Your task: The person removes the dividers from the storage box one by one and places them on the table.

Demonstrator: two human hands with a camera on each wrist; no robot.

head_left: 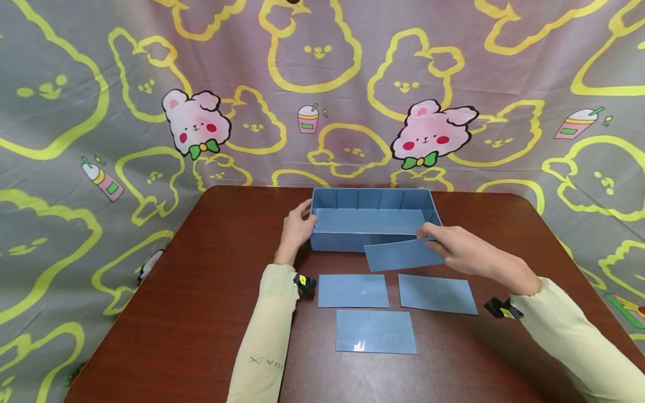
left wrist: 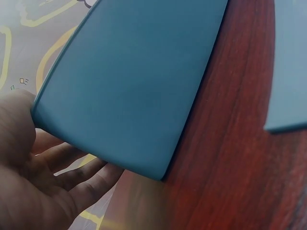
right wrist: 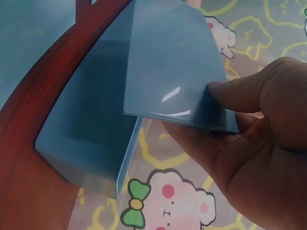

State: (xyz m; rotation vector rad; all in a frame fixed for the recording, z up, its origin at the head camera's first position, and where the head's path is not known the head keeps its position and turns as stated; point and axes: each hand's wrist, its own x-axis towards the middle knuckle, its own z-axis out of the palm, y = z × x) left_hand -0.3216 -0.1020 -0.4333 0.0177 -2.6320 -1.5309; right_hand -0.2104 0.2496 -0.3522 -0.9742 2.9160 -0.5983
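Note:
A long blue open-topped box (head_left: 370, 241) sits toward the back of the table. At its left end my left hand (head_left: 298, 226) holds the end wall, thumb at the rim and fingers along the outside. In the left wrist view that hand (left wrist: 53, 187) lies beside the box's front wall (left wrist: 129, 91). My right hand (head_left: 456, 249) pinches a thin blue rectangular panel (head_left: 400, 256) by its right end, tilted in front of the box's front wall. The right wrist view shows the thumb on the panel's face (right wrist: 168, 67) and fingers behind it.
Three more flat blue panels lie in front of the box: one on the left (head_left: 353, 291), one on the right (head_left: 437, 294), one nearest (head_left: 375, 332). Vertical ribs line the box's inner back wall (head_left: 370, 198). A patterned cloth (head_left: 353, 123) hangs behind the brown table (head_left: 221, 268).

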